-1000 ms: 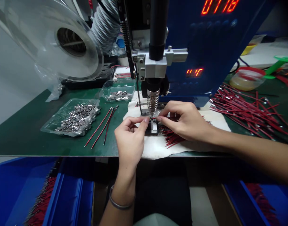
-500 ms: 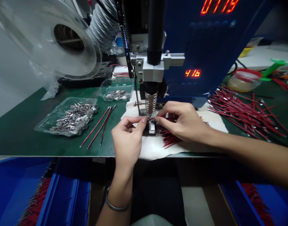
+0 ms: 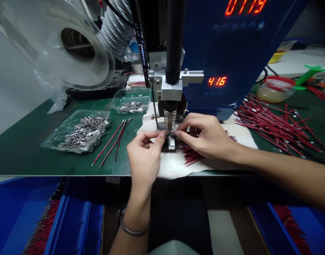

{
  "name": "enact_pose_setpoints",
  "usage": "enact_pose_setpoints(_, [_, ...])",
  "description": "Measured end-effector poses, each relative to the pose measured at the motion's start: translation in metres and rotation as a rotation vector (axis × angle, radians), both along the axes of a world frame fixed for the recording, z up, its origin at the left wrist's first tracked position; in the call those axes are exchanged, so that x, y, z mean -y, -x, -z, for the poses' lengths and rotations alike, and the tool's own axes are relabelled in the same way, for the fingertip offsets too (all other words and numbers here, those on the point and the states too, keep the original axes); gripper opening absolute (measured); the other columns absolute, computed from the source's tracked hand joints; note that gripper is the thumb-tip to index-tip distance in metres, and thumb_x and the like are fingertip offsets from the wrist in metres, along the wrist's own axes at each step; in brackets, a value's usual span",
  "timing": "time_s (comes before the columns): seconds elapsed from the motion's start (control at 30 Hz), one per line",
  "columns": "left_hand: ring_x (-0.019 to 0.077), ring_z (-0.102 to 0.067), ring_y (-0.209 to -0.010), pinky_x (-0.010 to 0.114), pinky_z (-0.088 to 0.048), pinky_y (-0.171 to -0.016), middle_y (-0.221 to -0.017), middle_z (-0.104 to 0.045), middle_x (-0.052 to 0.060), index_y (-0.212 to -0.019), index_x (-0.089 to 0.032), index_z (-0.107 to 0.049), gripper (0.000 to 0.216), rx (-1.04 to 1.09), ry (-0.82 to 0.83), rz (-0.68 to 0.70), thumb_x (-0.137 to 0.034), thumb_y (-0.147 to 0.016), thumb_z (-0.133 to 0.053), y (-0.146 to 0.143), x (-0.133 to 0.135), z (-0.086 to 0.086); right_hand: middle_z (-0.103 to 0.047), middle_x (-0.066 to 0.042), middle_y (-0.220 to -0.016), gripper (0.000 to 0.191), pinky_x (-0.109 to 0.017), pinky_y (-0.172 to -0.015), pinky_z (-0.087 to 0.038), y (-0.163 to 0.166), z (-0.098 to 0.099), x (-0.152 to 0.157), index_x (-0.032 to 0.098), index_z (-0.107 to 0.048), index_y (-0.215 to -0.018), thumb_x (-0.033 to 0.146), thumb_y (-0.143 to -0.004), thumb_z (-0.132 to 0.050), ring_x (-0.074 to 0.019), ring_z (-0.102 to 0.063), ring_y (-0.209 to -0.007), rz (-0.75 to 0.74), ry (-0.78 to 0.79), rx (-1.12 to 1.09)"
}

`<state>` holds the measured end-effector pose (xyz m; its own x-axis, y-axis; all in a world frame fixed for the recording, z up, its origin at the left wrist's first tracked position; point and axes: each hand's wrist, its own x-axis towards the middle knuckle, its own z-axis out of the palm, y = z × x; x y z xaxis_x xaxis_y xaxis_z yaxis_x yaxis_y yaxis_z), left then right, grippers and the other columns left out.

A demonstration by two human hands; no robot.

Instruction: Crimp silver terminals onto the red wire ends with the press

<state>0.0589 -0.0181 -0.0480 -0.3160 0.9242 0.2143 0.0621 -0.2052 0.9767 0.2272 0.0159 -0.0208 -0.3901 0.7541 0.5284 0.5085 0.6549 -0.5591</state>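
Under the machine's vertical soldering head (image 3: 170,119), both hands meet at a small metal fixture block (image 3: 172,142). My left hand (image 3: 145,152) pinches thumb and forefinger just left of the coiled tip; what is between them is too small to make out. From the right, my right hand (image 3: 204,136) pinches a thin red wire, mostly hidden by the fingers. Below that hand, a bundle of red wires (image 3: 192,157) lies on a white cloth (image 3: 170,171). Three red wires with metal ends (image 3: 109,143) lie left of my left hand.
Clear trays of small metal parts (image 3: 84,132) stand at left, below a large clear reel (image 3: 53,46). A pile of red wires (image 3: 276,127) and a red-lidded jar (image 3: 276,88) are at right. Behind rises a blue machine housing (image 3: 231,53) with red digits.
The soldering head's bracket has come down a little, its spring now more compressed above the fixture. Both hands hold nearly the same place and pinch.
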Motion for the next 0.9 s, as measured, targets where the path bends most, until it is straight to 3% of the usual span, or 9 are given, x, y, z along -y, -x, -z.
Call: enact_pose_setpoints(0.9, [0.0105,-0.058,-0.060,0.020,-0.043,-0.056,-0.074,-0.070,0.004,-0.077,-0.014,-0.070,0.019,0.006,-0.006,0.004,-0.031,-0.075,-0.077,-0.0004,0.0007,-0.0001,-0.066,-0.002,-0.075,0.008,-0.022,-0.059,-0.041,-0.0009,0.0002,0.0006,0.013,-0.071,-0.077,0.017,-0.082,-0.066,-0.0099,-0.056,-0.065,-0.001,0.008,0.008])
